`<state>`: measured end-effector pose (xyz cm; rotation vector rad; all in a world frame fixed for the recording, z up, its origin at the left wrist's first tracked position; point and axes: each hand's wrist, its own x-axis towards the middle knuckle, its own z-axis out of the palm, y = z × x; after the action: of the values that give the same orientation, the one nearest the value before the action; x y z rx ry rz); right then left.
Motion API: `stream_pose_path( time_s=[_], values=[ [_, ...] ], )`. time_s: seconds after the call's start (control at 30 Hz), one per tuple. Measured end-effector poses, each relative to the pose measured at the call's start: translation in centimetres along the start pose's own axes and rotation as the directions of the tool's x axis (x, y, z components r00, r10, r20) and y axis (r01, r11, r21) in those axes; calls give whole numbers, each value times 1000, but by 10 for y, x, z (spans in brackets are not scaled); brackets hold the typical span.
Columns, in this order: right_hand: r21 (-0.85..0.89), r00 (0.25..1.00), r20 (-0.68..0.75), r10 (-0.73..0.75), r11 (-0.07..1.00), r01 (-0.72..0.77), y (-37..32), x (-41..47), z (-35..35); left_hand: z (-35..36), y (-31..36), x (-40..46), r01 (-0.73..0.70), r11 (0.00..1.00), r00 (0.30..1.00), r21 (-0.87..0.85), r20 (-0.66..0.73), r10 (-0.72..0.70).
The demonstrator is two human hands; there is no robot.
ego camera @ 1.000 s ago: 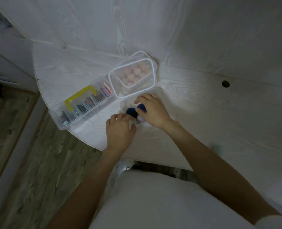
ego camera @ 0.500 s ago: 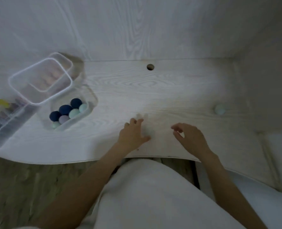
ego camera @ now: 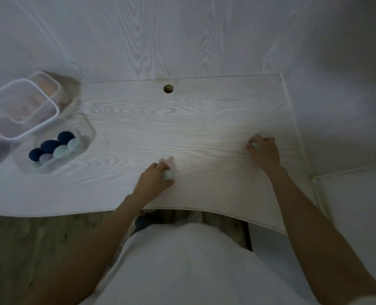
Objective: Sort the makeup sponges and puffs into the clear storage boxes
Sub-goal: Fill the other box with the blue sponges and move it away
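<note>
A low clear box [ego camera: 88,137] at the left of the desk holds several sponges, dark blue [ego camera: 50,145], mint and lilac. Behind it stands a taller clear box [ego camera: 22,106] with pink puffs dimly seen inside. Near the desk's front edge, my left hand [ego camera: 153,183] is closed around a pale mint sponge [ego camera: 168,174]. Far to the right, my right hand [ego camera: 264,149] curls over another pale sponge [ego camera: 255,145] that rests on the desk, mostly hidden by the fingers.
The white wood-grain desk [ego camera: 182,119] has a round cable hole [ego camera: 168,88] at the back. White walls close it in behind and on the right. The front edge curves inward at my body, with wooden floor below on the left.
The view swung right from the boxes. My right hand reached out to the far sponge and closed over it. My left hand took hold of a mint sponge near the front edge.
</note>
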<state>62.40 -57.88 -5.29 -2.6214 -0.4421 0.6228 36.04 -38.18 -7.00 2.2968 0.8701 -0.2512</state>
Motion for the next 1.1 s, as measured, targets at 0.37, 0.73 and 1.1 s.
stream_pose_path(
  time_s=[0.37, 0.73, 1.1],
  values=[
    [235, 838, 312, -448, 891, 388, -157, -83, 97, -70, -57, -48, 112, 448, 901, -887, -99, -422],
    [417, 824, 107, -556, 778, 470, -330, -127, 198, -206, -221, -73, 56, 795, 691, -605, -550, -468],
    [552, 890, 86, -448, 765, 332, -375, -137, 219, -206, -265, -23, 14, 1000, 778, 22, -629, 3]
  ],
)
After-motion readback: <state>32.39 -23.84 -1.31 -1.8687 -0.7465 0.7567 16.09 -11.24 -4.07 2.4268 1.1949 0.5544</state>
